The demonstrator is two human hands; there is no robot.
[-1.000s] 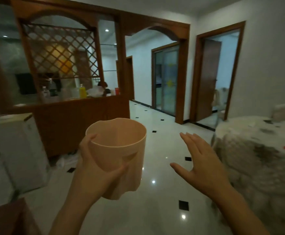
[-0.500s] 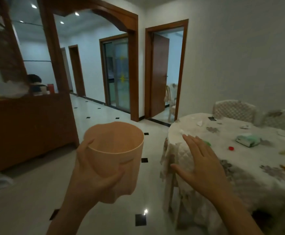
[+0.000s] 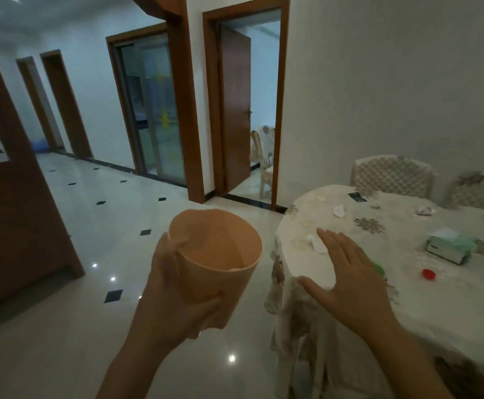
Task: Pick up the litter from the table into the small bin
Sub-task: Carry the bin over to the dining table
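- One round counter (image 3: 436,306) under a flowered cloth fills the right side, with its left edge curving over the tiled floor.
- Two covered chairs (image 3: 390,177) stand at its far edge, against the wall.
- Now the small bin (image 3: 215,263), peach-coloured with its mouth up. It's held in the air over the floor, just beside the counter's left edge and clear of it.
- The left hand (image 3: 174,300) has it, fingers wrapped round the lower wall and thumb hooked over the rim.
- The right hand (image 3: 350,280) is released, fingers straight, palm down over the counter's near-left edge and grasping nothing.
- A green tissue box (image 3: 448,246) sits further in, toward the middle.
- One crumpled tissue (image 3: 317,243) lies just past the right fingertips, and a second tissue (image 3: 339,211) lies nearer the far edge.
- The tiny red cap (image 3: 428,274) sits just in front of the box.
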